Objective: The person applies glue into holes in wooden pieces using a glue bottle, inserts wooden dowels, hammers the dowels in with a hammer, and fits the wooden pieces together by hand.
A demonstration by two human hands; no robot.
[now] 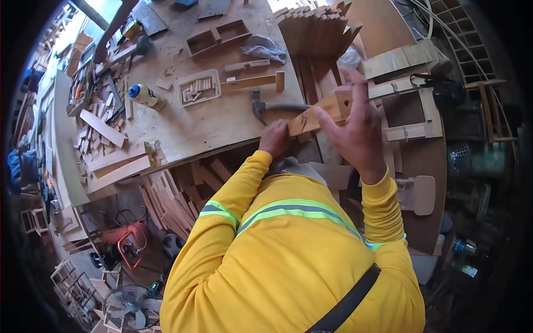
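A short varnished wooden piece (pixel 312 119) with a round hole near its right end is tilted across the table's front edge. My left hand (pixel 275 137) is closed on its lower left end. My right hand (pixel 358 130) is at the other end, thumb and forefinger spread apart around it; whether they press on the wood is hard to tell. Just behind the piece lies a hammer (pixel 260 107), its handle pointing right and partly hidden. Farther back are a wooden strip with an upright end (pixel 252 82) and a white tray (pixel 179 91) of wooden dowels.
On the wooden table (pixel 194 130) stand a glue bottle (pixel 145 96), a divided wooden box (pixel 236 31) and a plastic bag (pixel 264 49). Offcuts (pixel 102 129) lie heaped at left. Stacked boards (pixel 313 33) rise behind my right hand. A red compressor (pixel 126 238) sits on the floor.
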